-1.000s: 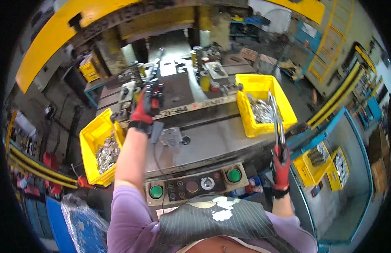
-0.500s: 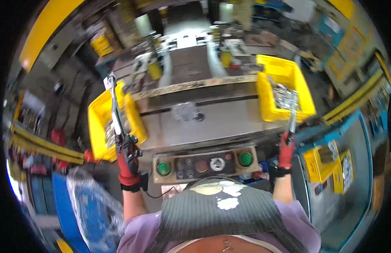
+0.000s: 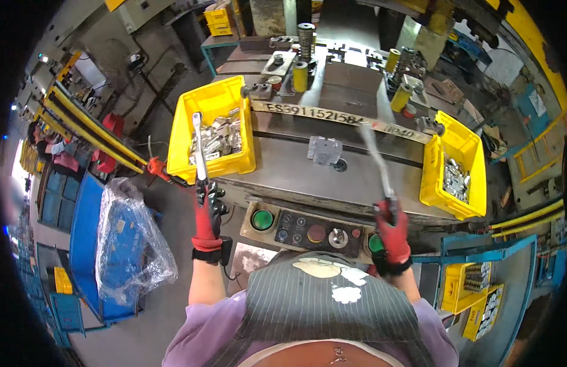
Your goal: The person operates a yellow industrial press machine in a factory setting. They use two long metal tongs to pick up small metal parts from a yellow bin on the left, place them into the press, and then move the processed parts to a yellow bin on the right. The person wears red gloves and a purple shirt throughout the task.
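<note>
The worker's red-and-black-gloved left hand (image 3: pixel 207 213) grips a long silver metal tool (image 3: pixel 200 150) over the near rim of a yellow plastic bin (image 3: pixel 178 134), the similarly gloved right hand (image 3: pixel 392 231) a blurred silver metal rod (image 3: pixel 378 160) across the front edge of a grey steel bed (image 3: pixel 283 164), open between.

The gloved left hand (image 3: pixel 208 214) is gripping long metal tongs (image 3: pixel 200 151), which are extending over the left yellow bin (image 3: pixel 237 166), where small metal parts (image 3: pixel 225 136) are lying heaped. The gloved right hand (image 3: pixel 390 229) is holding a second pair of tongs (image 3: pixel 377 159), blurred and pointing far across the steel bed (image 3: pixel 283 162). Between the tongs, a clear block (image 3: pixel 324 150) is sitting on that bed. To the right, another yellow bin (image 3: pixel 431 168) is holding more metal parts (image 3: pixel 456 180). Nearer, a control panel (image 3: pixel 303 235) is showing green buttons (image 3: pixel 262 219), the right hand partly hiding one.
</note>
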